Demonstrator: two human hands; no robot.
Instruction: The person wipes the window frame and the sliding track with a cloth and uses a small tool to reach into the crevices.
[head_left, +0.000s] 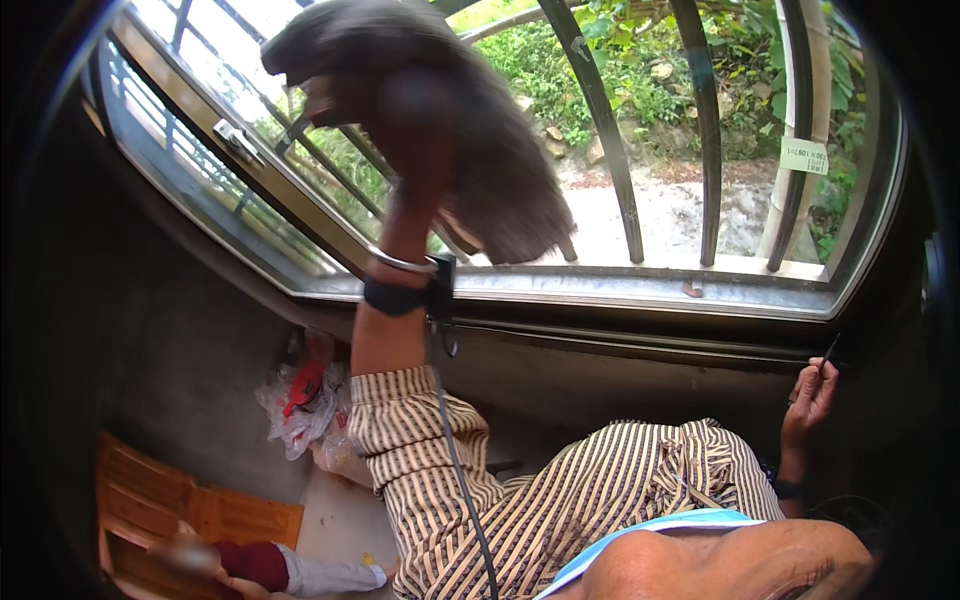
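Note:
My left hand (420, 127) is raised in front of the window (645, 289), blurred by motion. It grips a dark grey cloth (510, 172), which hangs down to the right of the wrist and also covers part of the hand. On that wrist are a silvery bangle and a black strap with a small device, from which a cable runs down. At the right, below the window frame, my right hand (810, 397) holds a thin dark stick-like object (830, 349) between thumb and fingers; its kind cannot be told.
Dark bars (705, 150) stand outside the window opening. At the left is a glazed sash with a white handle (238, 142). Below it lies a clear plastic bag (281, 420) with a red item (306, 386). Another person (251, 566) is near wooden panels (150, 480) at the lower left.

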